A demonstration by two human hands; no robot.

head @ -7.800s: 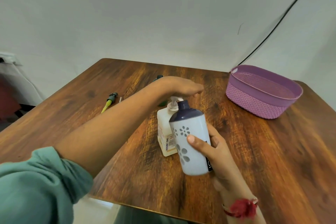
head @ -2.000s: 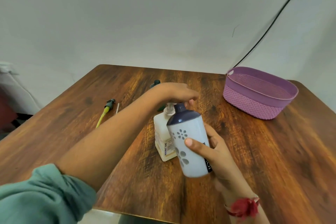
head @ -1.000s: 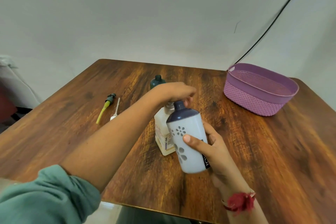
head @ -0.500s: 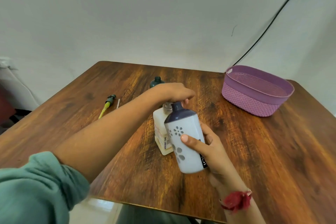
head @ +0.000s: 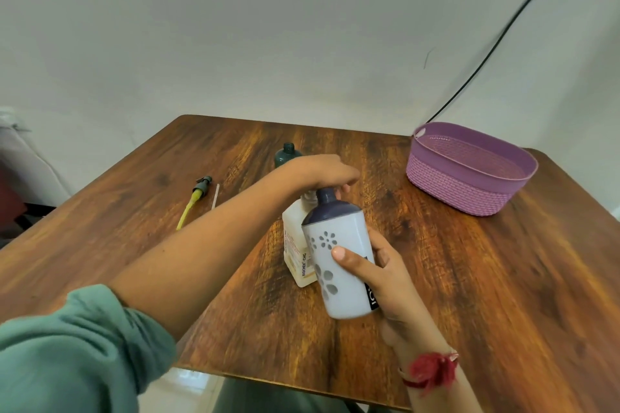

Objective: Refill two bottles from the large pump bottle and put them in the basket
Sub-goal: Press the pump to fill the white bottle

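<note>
My right hand (head: pixel 375 273) grips a white bottle (head: pixel 339 258) with grey flower marks and a dark purple neck, tilted with its open mouth up against the pump. My left hand (head: pixel 323 173) lies flat on top of the pump head of the large cream pump bottle (head: pixel 297 246), which stands mid-table; the pump itself is hidden under the hand. A small dark green bottle (head: pixel 288 154) without a cap stands behind my left wrist. The purple woven basket (head: pixel 468 166) sits at the far right with nothing visible inside.
A yellow and grey pump part (head: pixel 195 201) and a thin white tube (head: pixel 215 195) lie on the left of the wooden table (head: pixel 486 278). A black cable (head: pixel 496 43) runs down the wall behind the basket. The table's near edge is close to my body.
Both hands stay on the pump and the white bottle. Over the frames the left hand dips and rises slightly on the pump head; the view shifts a little.
</note>
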